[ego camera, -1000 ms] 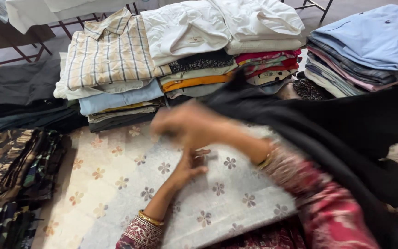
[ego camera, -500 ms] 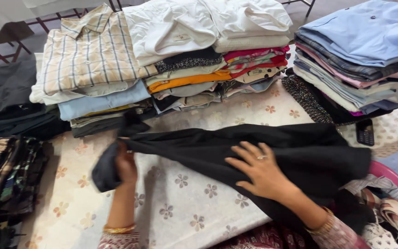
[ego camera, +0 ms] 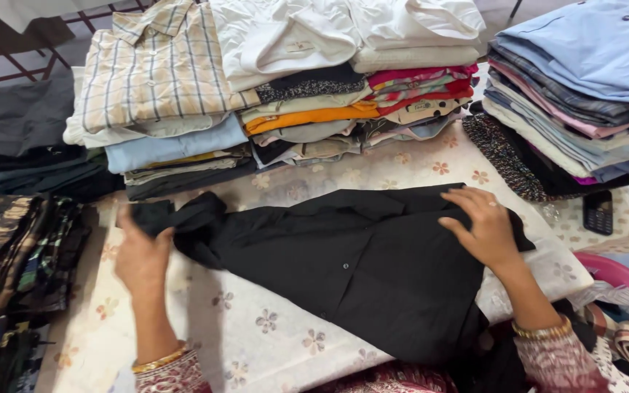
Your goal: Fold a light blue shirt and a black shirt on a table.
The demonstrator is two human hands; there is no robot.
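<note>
A black button-front shirt (ego camera: 351,269) lay spread across the worktop (ego camera: 256,342), which was covered in a pale floral cloth, its lower part hanging over the near edge toward the person. Left hand (ego camera: 142,255) was closed on the bunched end of the shirt at the left, likely a sleeve or the collar end, cannot tell which. Right hand (ego camera: 483,225) lay flat on the right end of the shirt, fingers spread, pressing the fabric down rather than pinching it. Step in hand looked like laying out and smoothing the shirt flat, folding not yet begun. Next move would probably call for pulling the crumpled left end straight and getting the hanging part up onto the cloth, with the placket kept flat. Behind the shirt stood folded stacks: a plaid shirt (ego camera: 161,73) on one pile, white shirts (ego camera: 314,33) on another, a blue-topped stack (ego camera: 584,80) at right. Camouflage garments (ego camera: 16,255) were piled at left. A dark phone (ego camera: 598,212) lay near the right stack, apart from the shirt.
</note>
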